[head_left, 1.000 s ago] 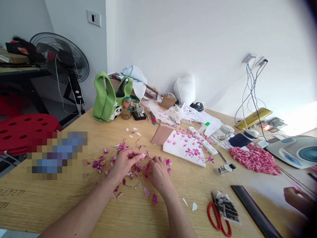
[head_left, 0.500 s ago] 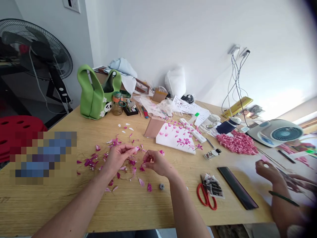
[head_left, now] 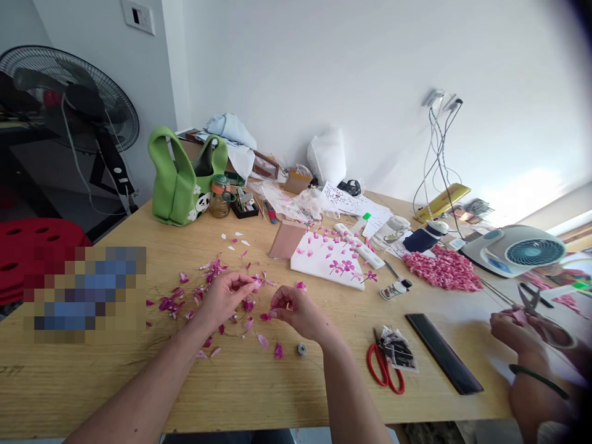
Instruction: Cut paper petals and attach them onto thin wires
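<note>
The left hand (head_left: 225, 300) and the right hand (head_left: 298, 310) are up over the middle of a wood table (head_left: 115, 376), a bit apart. The arms come in from the bottom edge of the frame, and the wrists are bent. The left hand's fingers (head_left: 240, 282) are pinched shut on a small pink petal (head_left: 256, 282). The right hand's fingers (head_left: 277, 311) are pinched close together too, but what they hold is too small to tell. Lots of pink petals (head_left: 169, 303) lie spread on the table, to the left of the hands and under them, and a few white petals (head_left: 231, 242) lie farther up. A little spool (head_left: 301, 349) sits just below the right hand. There is open table between the hands and the front edge, and more to the right of the right hand, up to red scissors (head_left: 383, 370) and a black ruler (head_left: 444, 353). Up ahead lie a white board (head_left: 319, 268) with pink flowers on it and a big pink pile (head_left: 441, 269). A green bag (head_left: 178, 182) stands at the upper left of the table. At the lower right, another person's hand (head_left: 513, 333) holds small scissors (head_left: 531, 299) near a bit of pink.
</note>
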A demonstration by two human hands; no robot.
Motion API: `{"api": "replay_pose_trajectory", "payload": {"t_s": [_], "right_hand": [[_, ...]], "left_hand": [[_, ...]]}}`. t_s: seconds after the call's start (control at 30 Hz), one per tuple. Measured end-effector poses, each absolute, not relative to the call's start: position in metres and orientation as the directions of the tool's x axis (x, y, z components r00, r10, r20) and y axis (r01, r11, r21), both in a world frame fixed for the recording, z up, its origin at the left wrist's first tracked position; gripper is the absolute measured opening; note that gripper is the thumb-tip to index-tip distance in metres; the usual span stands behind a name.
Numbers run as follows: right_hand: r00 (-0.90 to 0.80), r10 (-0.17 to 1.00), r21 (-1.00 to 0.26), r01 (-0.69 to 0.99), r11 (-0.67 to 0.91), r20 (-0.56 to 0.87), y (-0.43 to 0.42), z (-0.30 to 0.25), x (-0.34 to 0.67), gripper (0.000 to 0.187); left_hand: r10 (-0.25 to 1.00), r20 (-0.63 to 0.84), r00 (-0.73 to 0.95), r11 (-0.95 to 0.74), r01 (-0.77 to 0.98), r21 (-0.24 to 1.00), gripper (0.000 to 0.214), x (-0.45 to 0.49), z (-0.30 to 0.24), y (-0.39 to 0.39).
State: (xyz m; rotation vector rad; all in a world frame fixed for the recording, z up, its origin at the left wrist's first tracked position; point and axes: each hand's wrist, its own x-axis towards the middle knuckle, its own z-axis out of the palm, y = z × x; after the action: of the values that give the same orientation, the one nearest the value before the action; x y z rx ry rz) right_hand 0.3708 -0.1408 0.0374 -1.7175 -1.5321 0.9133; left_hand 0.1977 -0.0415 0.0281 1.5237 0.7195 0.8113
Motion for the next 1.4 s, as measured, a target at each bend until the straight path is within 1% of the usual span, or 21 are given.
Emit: {"api": "replay_pose_trajectory", "payload": {"t_s": [0.07,0.17,0.3,0.4,0.47,0.63,0.7,0.8,0.87,0.93,1.0,1.1,1.17,1.27,1.33,1.4], "right_hand": [[0.087,0.993,-0.841,0.529,-0.115,-0.081,-0.142,0.037,0.37,0.006],[0.112,0.99,-0.855,0.501,-0.134,-0.089,-0.143,0.035,0.368,0.008],[0.141,0.986,-0.882,0.447,-0.147,-0.093,-0.146,0.035,0.368,0.01],[0.172,0.981,-0.891,0.427,-0.156,-0.09,-0.15,0.037,0.368,0.009],[0.192,0.978,-0.896,0.415,-0.161,-0.087,-0.153,0.037,0.368,0.008],[0.236,0.969,-0.905,0.393,-0.164,-0.073,-0.161,0.04,0.364,0.006],[0.262,0.963,-0.906,0.39,-0.162,-0.059,-0.165,0.042,0.365,0.006],[0.317,0.948,-0.914,0.375,-0.156,-0.032,-0.177,0.046,0.37,0.013],[0.376,0.926,-0.924,0.352,-0.153,-0.01,-0.187,0.048,0.375,0.019],[0.445,0.895,-0.93,0.335,-0.148,0.018,-0.199,0.049,0.379,0.023],[0.498,0.866,-0.928,0.341,-0.151,0.042,-0.21,0.048,0.381,0.024],[0.531,0.845,-0.909,0.382,-0.169,0.066,-0.224,0.043,0.379,0.023],[0.54,0.838,-0.891,0.417,-0.178,0.085,-0.23,0.038,0.375,0.02],[0.543,0.833,-0.862,0.469,-0.192,0.11,-0.236,0.031,0.366,0.018],[0.547,0.829,-0.856,0.48,-0.194,0.119,-0.239,0.028,0.361,0.017],[0.557,0.821,-0.861,0.472,-0.188,0.126,-0.241,0.027,0.358,0.016]], "left_hand": [[0.8,0.11,0.589,-0.147,0.015,0.989,0.014,0.198,0.03,-0.045],[0.742,0.167,0.649,-0.316,0.119,0.941,0.016,0.199,0.032,-0.052],[0.612,0.228,0.757,-0.58,0.234,0.781,0.016,0.199,0.031,-0.06],[0.532,0.226,0.816,-0.696,0.269,0.666,0.017,0.2,0.026,-0.063],[0.501,0.209,0.84,-0.739,0.289,0.609,0.017,0.2,0.022,-0.064],[0.484,0.182,0.856,-0.8,0.349,0.488,0.02,0.2,0.019,-0.062],[0.48,0.18,0.859,-0.813,0.358,0.46,0.022,0.2,0.021,-0.06],[0.509,0.179,0.842,-0.808,0.395,0.436,0.022,0.198,0.024,-0.057],[0.531,0.183,0.827,-0.8,0.418,0.431,0.022,0.196,0.025,-0.055],[0.525,0.205,0.826,-0.802,0.4,0.444,0.022,0.196,0.027,-0.055],[0.494,0.251,0.833,-0.813,0.339,0.473,0.023,0.196,0.028,-0.055],[0.442,0.33,0.834,-0.818,0.224,0.53,0.022,0.197,0.032,-0.057],[0.4,0.342,0.85,-0.804,0.146,0.577,0.019,0.198,0.033,-0.059],[0.316,0.272,0.909,-0.75,0.064,0.658,0.017,0.197,0.031,-0.062],[0.272,0.19,0.943,-0.708,0.063,0.703,0.014,0.196,0.027,-0.066],[0.245,0.099,0.965,-0.68,0.099,0.726,0.012,0.194,0.023,-0.069]]}}
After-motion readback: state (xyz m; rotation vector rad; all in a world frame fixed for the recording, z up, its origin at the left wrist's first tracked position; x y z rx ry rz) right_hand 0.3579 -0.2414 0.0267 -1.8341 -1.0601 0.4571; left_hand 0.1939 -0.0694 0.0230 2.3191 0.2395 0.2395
